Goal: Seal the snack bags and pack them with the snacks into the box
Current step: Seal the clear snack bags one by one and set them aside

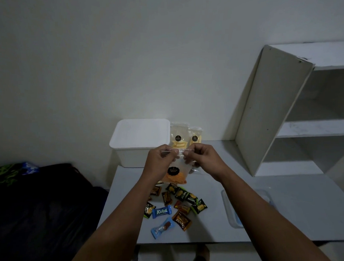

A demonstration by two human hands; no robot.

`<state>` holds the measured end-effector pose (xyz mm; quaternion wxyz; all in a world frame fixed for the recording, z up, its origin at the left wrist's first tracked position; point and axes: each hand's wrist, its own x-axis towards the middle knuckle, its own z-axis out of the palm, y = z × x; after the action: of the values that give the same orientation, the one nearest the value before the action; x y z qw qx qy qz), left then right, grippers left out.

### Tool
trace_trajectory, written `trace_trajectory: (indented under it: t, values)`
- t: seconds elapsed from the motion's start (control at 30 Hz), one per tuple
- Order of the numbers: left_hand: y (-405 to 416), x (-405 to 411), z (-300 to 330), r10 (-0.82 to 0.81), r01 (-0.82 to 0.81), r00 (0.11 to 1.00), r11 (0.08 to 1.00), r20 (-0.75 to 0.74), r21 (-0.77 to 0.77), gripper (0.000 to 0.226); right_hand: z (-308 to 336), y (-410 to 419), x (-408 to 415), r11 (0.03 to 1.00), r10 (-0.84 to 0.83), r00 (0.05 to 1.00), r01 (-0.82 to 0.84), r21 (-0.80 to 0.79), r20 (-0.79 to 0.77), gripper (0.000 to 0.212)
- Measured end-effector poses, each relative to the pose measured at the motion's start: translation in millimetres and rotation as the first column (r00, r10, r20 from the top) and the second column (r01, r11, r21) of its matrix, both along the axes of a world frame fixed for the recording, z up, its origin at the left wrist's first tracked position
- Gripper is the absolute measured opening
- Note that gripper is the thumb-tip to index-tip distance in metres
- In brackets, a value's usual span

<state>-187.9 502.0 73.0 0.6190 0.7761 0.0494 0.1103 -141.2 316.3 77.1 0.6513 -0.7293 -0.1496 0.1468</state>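
A white worktop (269, 205) is seen against a pale wall, with an open white shelf unit (274, 110) set on its far right part. At the far left corner of the worktop a white box (136, 141) is placed, its opening facing up. A clear lid (247, 208) is laid flat near the right part of the front edge. Two clear snack bags (185, 135) with yellowish contents and dark round labels are propped upright at the back edge, just beside the right wall of the box. A third clear snack bag (175, 169), filled at the bottom with orange chips and marked with a dark round label, is held up above the middle of the worktop, in front of the box. Its top strip is pinched between thumb and fingers by the left hand (160, 160) at the left end and by the right hand (202, 156) at the right end. Small wrapped snacks (178, 207), green, brown and blue, are scattered near the front edge, below the held bag.
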Motion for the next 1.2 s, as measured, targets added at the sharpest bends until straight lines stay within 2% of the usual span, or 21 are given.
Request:
trace_trajectory:
  t: [0.17, 0.43, 0.53, 0.6, 0.63, 0.73, 0.8, 0.9, 0.97, 1.03, 1.2]
  values:
    - [1.8, -5.5, -1.1, 0.014, -0.016, 1.000, 0.994, -0.021, -0.107, 0.021, 2.7, -1.0, -0.3, 1.000, -0.024, 0.998, 0.025, 0.019, -0.051, 0.018]
    - [10.6, -5.0, -3.7, 0.013, -0.014, 1.000, 1.000, -0.024, -0.019, 0.030, 0.4, 0.2, 0.8, 0.995, -0.076, 0.996, 0.079, 0.056, -0.056, 0.013]
    - [8.4, -5.0, -3.1, 0.168, -0.167, 0.986, 0.985, -0.010, 0.034, 0.019, 1.6, 4.6, -0.3, 0.991, -0.126, 0.991, 0.128, 0.051, -0.033, 0.013]
    - [5.0, -5.4, -1.4, 0.335, -0.336, 0.942, 0.942, 0.015, 0.029, 0.027, 2.3, 8.2, -1.0, 0.986, -0.151, 0.988, 0.152, 0.069, -0.020, 0.014]
    - [3.9, -4.9, -0.7, 0.367, -0.367, 0.930, 0.930, 0.002, 0.015, 0.034, 2.4, 10.2, -1.8, 0.986, -0.149, 0.989, 0.149, 0.068, -0.009, 0.014]
    - [-0.4, -3.2, 0.8, 0.207, -0.223, 0.971, 0.965, -0.120, -0.140, 0.048, 2.8, 18.9, -8.3, 0.995, -0.093, 0.994, 0.091, 0.031, 0.053, 0.015]
    - [-4.2, -2.6, 2.8, 0.134, -0.184, 0.973, 0.940, -0.187, -0.286, 0.046, 1.1, 26.7, -14.5, 0.999, -0.037, 0.993, 0.035, 0.024, 0.108, 0.014]
    - [-4.2, -1.9, 6.1, 0.121, -0.194, 0.970, 0.905, -0.209, -0.378, 0.035, -1.5, 34.7, -23.7, 1.000, 0.006, 0.987, -0.010, 0.025, 0.162, 0.011]
    - [-0.9, -4.9, 9.3, 0.096, -0.161, 0.977, 0.920, -0.191, -0.358, 0.027, 1.2, 35.8, -26.3, 0.999, 0.011, 0.990, -0.015, 0.034, 0.141, 0.012]
    - [3.6, -8.0, 10.2, 0.048, -0.094, 0.984, 0.958, -0.171, -0.271, 0.023, 5.7, 36.9, -27.8, 0.999, 0.010, 0.994, -0.013, 0.031, 0.113, 0.015]
    - [12.5, -5.0, 6.8, -0.120, 0.111, 0.981, 0.991, -0.151, -0.068, 0.027, 10.8, 38.5, -23.6, 0.999, -0.044, 0.993, 0.047, -0.026, 0.108, 0.018]
